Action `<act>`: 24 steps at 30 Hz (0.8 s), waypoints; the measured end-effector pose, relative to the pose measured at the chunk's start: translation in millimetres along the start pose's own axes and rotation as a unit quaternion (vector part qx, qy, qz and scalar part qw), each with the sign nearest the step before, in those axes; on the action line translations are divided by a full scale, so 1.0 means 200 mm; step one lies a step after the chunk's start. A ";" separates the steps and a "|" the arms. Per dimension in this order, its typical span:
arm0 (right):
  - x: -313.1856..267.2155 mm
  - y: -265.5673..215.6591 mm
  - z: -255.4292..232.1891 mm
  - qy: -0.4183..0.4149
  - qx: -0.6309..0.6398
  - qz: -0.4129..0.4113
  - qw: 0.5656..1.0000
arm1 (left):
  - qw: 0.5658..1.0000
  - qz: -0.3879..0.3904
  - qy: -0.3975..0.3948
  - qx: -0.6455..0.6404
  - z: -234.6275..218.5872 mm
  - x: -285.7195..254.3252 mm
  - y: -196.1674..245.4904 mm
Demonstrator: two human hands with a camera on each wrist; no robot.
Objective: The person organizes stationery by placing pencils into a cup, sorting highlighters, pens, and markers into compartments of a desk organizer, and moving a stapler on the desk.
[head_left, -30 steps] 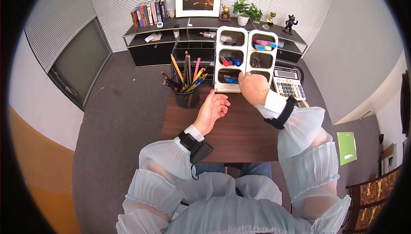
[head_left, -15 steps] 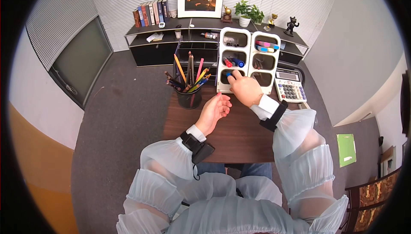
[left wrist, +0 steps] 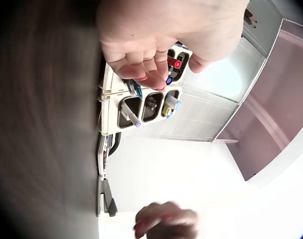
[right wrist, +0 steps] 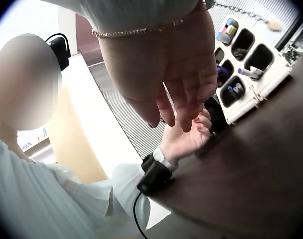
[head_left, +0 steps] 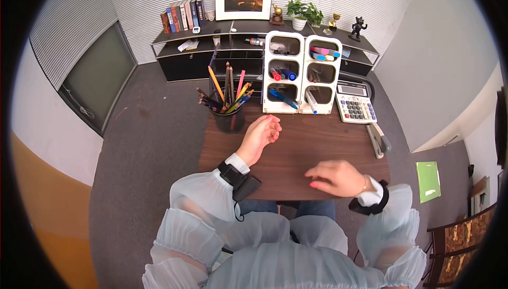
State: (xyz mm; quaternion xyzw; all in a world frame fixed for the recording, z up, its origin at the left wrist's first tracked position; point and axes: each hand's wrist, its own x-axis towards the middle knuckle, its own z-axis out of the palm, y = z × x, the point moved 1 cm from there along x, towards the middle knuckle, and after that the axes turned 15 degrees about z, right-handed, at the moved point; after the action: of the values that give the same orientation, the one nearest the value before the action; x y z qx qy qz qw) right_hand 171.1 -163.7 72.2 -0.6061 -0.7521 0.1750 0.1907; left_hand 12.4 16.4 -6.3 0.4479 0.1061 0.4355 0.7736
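Observation:
My left hand [head_left: 260, 136] hovers palm inward over the desk, just in front of the organizer, with relaxed fingers and nothing in them. Over the desk's front right is my right hand [head_left: 338, 178], empty, its fingers loosely bent. The white six-compartment organizer [head_left: 280, 111] stands at the back of the desk. A blue pen [head_left: 284, 98] leans out of its lower left compartment, and a white pen [head_left: 311, 101] out of the lower right one. Red [head_left: 276, 74] and blue markers fill the middle left; highlighters [head_left: 324, 52] lie in the top right.
Left of the organizer stands a black mesh cup [head_left: 230, 123] with several coloured pencils. A calculator [head_left: 355, 105] sits at the organizer's right, with a stapler [head_left: 377, 141] by the desk's right edge. Behind runs a low black shelf [head_left: 185, 70] bearing books and a plant.
My right hand has drawn back from the organizer's lower left compartment to the front right of the desk, leaving the blue pen there in view. My left hand has hardly moved.

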 end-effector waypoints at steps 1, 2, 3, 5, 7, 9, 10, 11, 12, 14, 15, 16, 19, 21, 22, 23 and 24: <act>-0.05 0.04 0.05 -0.012 0.008 0.022 1.000 | 1.000 -0.001 -0.003 0.001 0.00 0.00 0.01; -0.11 0.07 0.09 -0.002 0.021 0.052 0.998 | 0.999 0.006 -0.033 0.019 0.01 0.00 0.02; -0.17 0.10 0.13 0.012 0.058 0.064 0.996 | 0.997 0.013 -0.062 0.037 0.01 -0.01 0.03; -0.27 0.13 0.19 0.066 0.111 0.114 0.985 | 0.989 0.039 -0.117 0.077 0.07 -0.11 0.10; -0.37 0.18 0.22 0.105 0.143 0.146 0.973 | 0.957 0.048 -0.247 0.141 0.17 -0.28 0.19; -0.47 0.27 0.23 0.252 0.109 0.181 0.944 | 0.865 -0.041 -0.428 0.258 0.22 -0.47 0.29; -0.52 0.30 0.25 0.279 0.132 0.245 0.919 | 0.832 -0.128 -0.478 0.250 0.22 -0.55 0.31; -0.55 0.32 0.25 0.279 0.133 0.248 0.918 | 0.798 -0.190 -0.506 0.266 0.18 -0.63 0.30; -0.57 0.34 0.25 0.325 0.156 0.273 0.892 | 0.799 -0.210 -0.491 0.278 0.09 -0.74 0.24; -0.61 0.41 0.28 0.393 0.208 0.302 0.843 | 0.733 -0.256 -0.435 0.457 -0.05 -0.93 0.18; -0.61 0.42 0.30 0.393 0.214 0.304 0.841 | 0.690 -0.261 -0.416 0.532 -0.20 -1.08 0.11; -0.60 0.44 0.31 0.422 0.240 0.307 0.819 | 0.615 -0.309 -0.419 0.592 -0.24 -1.18 0.11; -0.57 0.43 0.31 0.460 0.283 0.311 0.782 | 0.560 -0.390 -0.453 0.574 -0.43 -1.56 0.11; -0.55 0.42 0.32 0.480 0.220 0.320 0.786 | 0.567 -0.430 -0.472 0.521 -0.76 -2.04 -0.02; -0.54 0.42 0.32 0.479 0.224 0.320 0.786 | 0.623 -0.410 -0.430 0.509 -0.77 -2.14 -0.02; -0.54 0.41 0.31 0.483 0.186 0.306 0.799 | 0.622 -0.412 -0.428 0.510 -0.86 -2.15 -0.04; -0.54 0.40 0.31 0.486 0.147 0.292 0.811 | 0.625 -0.414 -0.422 0.509 -0.88 -2.24 -0.06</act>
State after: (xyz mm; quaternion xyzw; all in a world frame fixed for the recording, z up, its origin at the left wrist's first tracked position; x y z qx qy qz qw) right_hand 228.9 -254.5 -29.3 -0.7680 -0.3143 0.0136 0.5578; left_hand -345.9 -226.1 -218.9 0.8139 0.1469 -0.2918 0.4804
